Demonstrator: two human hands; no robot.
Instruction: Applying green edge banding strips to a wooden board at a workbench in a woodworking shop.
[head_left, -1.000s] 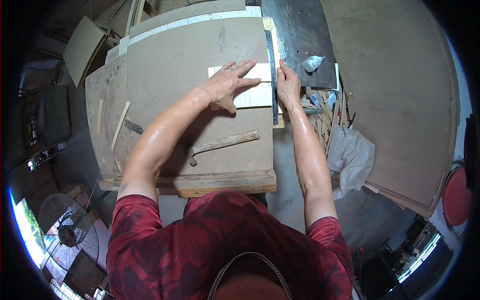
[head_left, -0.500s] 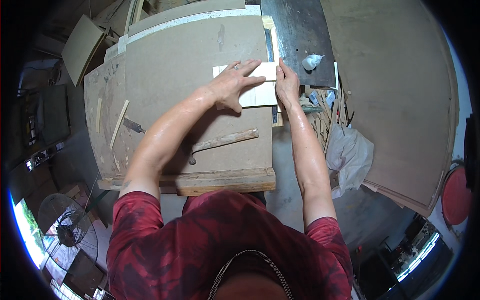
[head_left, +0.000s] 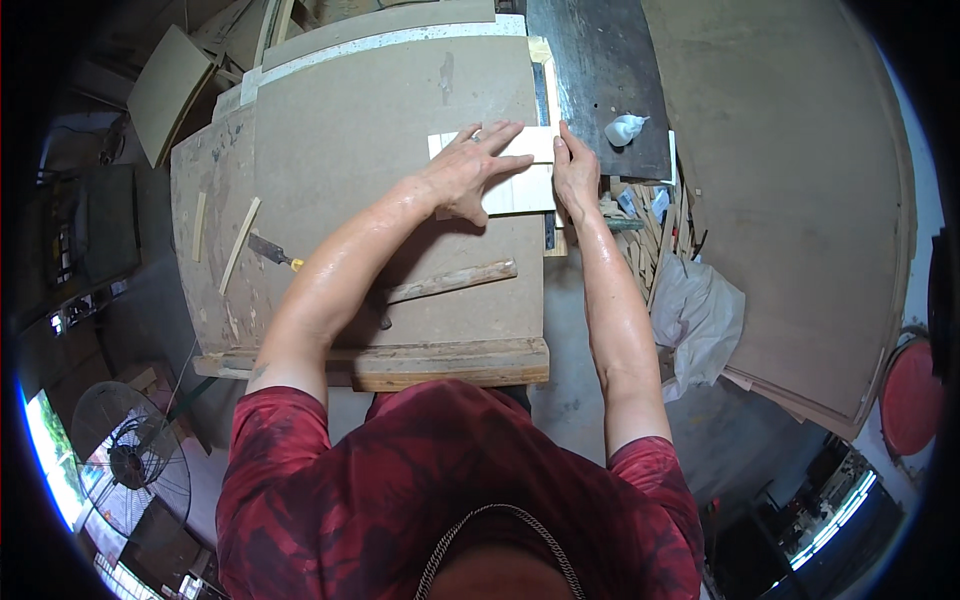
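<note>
A pale flat wooden piece (head_left: 525,190) lies near the right edge of a brown board workbench (head_left: 350,150). My left hand (head_left: 470,170) rests flat on it with fingers spread, pressing it down. My right hand (head_left: 575,170) grips the piece's right edge, thumb and fingers closed along it, beside a dark metal strip (head_left: 548,230) that runs along the bench edge. A hammer with a wooden handle (head_left: 450,282) lies on the bench just below my left forearm.
A chisel with a yellow ferrule (head_left: 272,254) and thin wooden strips (head_left: 240,245) lie at the bench's left. A dark metal plate (head_left: 600,80) carries a white blob (head_left: 625,128). Wood scraps (head_left: 655,225), a white bag (head_left: 695,315), large boards (head_left: 800,200), a fan (head_left: 130,465).
The pale piece and both hands have shifted slightly to the right and up along the bench edge; my grip looks the same.
</note>
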